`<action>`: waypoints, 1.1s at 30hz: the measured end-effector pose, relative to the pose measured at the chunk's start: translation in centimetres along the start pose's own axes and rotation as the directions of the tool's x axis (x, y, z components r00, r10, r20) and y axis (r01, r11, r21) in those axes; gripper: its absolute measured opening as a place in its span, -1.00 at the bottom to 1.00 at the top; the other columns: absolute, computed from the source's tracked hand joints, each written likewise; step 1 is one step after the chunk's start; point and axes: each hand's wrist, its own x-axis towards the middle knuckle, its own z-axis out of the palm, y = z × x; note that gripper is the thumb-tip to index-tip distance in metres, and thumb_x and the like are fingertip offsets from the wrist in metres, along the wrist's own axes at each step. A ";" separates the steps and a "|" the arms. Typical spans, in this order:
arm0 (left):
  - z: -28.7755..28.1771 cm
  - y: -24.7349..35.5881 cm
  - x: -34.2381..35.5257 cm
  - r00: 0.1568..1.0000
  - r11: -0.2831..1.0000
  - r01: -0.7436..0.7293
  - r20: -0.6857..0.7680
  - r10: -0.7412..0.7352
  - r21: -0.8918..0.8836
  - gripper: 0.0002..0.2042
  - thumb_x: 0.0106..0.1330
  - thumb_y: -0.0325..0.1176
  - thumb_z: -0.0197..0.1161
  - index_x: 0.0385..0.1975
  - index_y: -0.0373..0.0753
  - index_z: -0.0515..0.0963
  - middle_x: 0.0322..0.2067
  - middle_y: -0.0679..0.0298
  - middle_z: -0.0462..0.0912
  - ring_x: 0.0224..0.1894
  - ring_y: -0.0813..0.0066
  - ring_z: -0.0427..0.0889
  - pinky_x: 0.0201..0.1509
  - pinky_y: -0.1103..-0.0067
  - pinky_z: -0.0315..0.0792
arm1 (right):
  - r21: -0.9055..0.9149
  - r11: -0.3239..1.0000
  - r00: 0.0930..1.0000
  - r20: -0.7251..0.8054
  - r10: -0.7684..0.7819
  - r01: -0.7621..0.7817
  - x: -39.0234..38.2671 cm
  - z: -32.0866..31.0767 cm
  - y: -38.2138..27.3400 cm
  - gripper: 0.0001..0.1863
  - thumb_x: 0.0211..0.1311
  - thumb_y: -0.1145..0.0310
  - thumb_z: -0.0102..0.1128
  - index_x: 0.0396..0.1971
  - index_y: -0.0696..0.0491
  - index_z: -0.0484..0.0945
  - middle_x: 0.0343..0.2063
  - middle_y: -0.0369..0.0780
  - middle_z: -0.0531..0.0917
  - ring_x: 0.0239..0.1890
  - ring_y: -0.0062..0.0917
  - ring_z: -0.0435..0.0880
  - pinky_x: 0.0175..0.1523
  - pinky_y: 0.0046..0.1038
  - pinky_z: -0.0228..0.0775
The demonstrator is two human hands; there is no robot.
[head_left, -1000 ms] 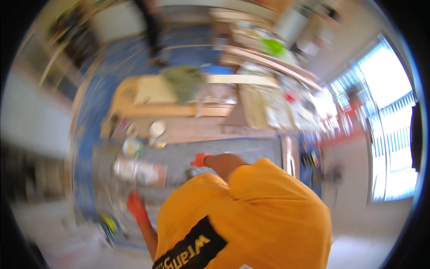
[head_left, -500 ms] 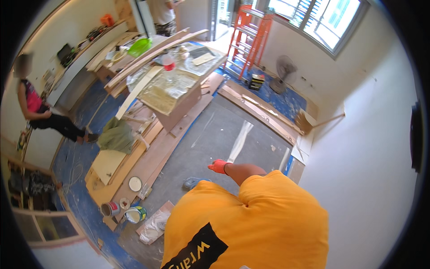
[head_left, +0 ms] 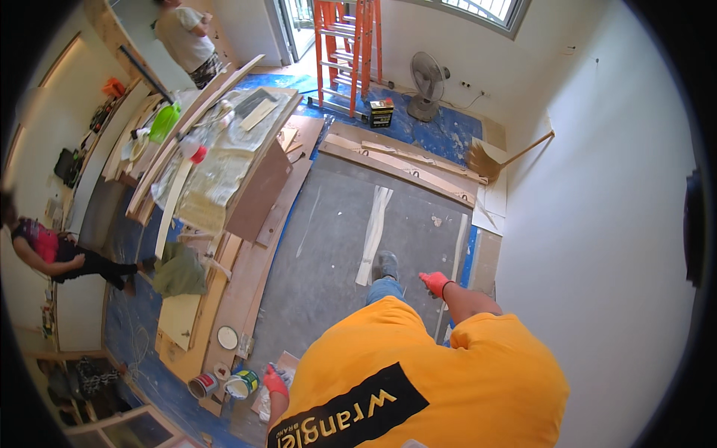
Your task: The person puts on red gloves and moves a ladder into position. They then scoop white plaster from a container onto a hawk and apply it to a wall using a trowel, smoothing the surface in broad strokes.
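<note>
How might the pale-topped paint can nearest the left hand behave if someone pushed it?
The paint can might slop or spill, since its top appears open with something pale inside. It would probably slide at a gentle push, as it looks upright. Knocked over, its round shape could let it roll.

L hand point(head_left: 275, 381) just R of paint tin point(head_left: 241, 384); fan point(head_left: 427, 75) btwn ladder point(head_left: 366, 56) & broom point(head_left: 485, 159).

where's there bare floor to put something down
The grey floor is mostly bare between the brown planks and pale strip, and right of that strip, up to the long boards. Crowded: paint cans beside the left hand and the plastic-covered table.
</note>
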 end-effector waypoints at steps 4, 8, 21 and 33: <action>10.6 -0.2 3.0 0.988 0.694 -0.105 -0.005 0.155 0.712 -0.42 0.43 0.19 -0.01 0.04 -0.26 0.53 -0.16 -0.18 0.62 -0.12 -0.14 0.62 -0.13 0.19 0.52 | 0.281 0.957 0.997 -0.046 -0.066 0.076 3.1 -7.6 -5.6 -0.37 0.31 -0.27 0.08 0.03 0.01 0.53 -0.32 -0.21 0.62 -0.44 -0.45 0.59 -0.33 -0.32 0.52; 20.1 6.0 4.1 0.991 0.718 -0.123 0.046 0.125 0.685 -0.42 0.45 0.17 -0.02 0.03 -0.30 0.56 -0.13 -0.14 0.61 -0.11 -0.06 0.61 -0.08 0.25 0.51 | 0.384 0.919 0.996 -0.062 -0.066 0.085 7.4 -15.6 -8.8 -0.37 0.31 -0.28 0.07 0.08 -0.04 0.51 -0.36 -0.23 0.66 -0.48 -0.49 0.60 -0.38 -0.34 0.53; 63.2 49.8 8.2 0.816 0.893 -0.449 0.388 0.428 -0.042 -0.54 0.51 0.09 -0.02 0.00 -0.20 0.55 -0.30 0.29 0.67 -0.43 0.54 0.61 -0.25 0.54 0.48 | 0.658 0.737 0.988 -0.126 -0.095 0.155 25.0 -35.1 -31.1 -0.40 0.32 -0.28 0.06 0.03 -0.05 0.45 -0.46 -0.22 0.69 -0.50 -0.41 0.67 -0.36 -0.32 0.54; 99.9 81.4 11.2 0.451 0.834 -0.482 0.741 0.498 -0.267 -0.52 0.53 0.06 -0.05 0.09 -0.22 0.54 -0.21 0.20 0.70 -0.27 0.47 0.70 -0.11 0.54 0.55 | 0.751 0.656 0.986 -0.158 0.059 0.082 25.5 -48.6 -54.6 -0.29 0.24 -0.42 0.02 0.00 -0.05 0.47 -0.44 -0.21 0.68 -0.39 -0.33 0.68 -0.26 -0.23 0.55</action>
